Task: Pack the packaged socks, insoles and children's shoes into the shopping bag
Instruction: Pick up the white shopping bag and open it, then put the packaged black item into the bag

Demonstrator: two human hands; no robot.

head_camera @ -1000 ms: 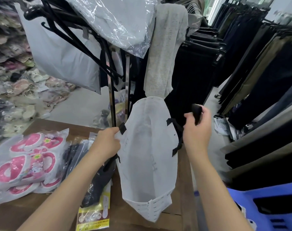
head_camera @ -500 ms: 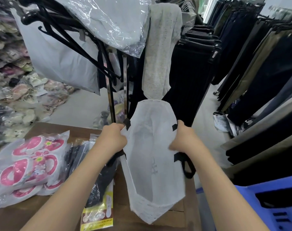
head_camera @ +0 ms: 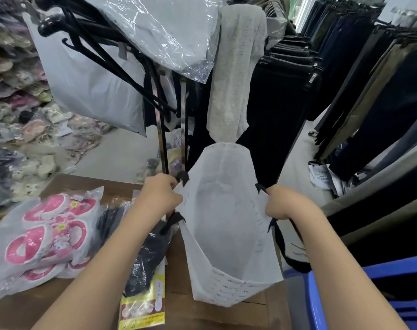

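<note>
The left grip (head_camera: 160, 196) is curled round the left rim of the shopping bag (head_camera: 217, 290), and the right grip (head_camera: 286, 202) pinches the right rim, so the mouth is spread wide between them. The bag is white, soft non-woven cloth with black strap handles (head_camera: 289, 254); it sits at the right end of the brown wooden tabletop (head_camera: 88, 184), its pale inner walls and floor showing. Just left of it, under the left forearm, lies the black socks pack (head_camera: 145, 258) in clear film, overlapping the yellow insoles pack (head_camera: 143, 308). Further left are the pink children's shoes (head_camera: 47, 236) in a crinkled clear plastic bag. Chrome rack poles (head_camera: 163, 139) with black hangers rise directly behind the bag, a grey plastic bag (head_camera: 90, 86) hanging there. Dark trousers (head_camera: 393, 103) line the right side, above a blue plastic stool (head_camera: 369, 294).
</note>
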